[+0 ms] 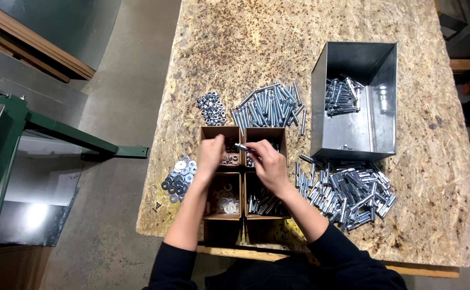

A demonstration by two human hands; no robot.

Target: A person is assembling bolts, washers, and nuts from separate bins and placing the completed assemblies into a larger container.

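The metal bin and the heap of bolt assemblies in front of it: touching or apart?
Touching. The head view shows the heap piled against the front wall of the metal bin, with no gap.

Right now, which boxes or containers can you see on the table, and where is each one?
Four brown cardboard boxes: open, square, set two by two at the near edge of the table, under both hands.
Metal bin: grey, rectangular, open, far right, a few bolts inside.
No labels, signs or screens show.
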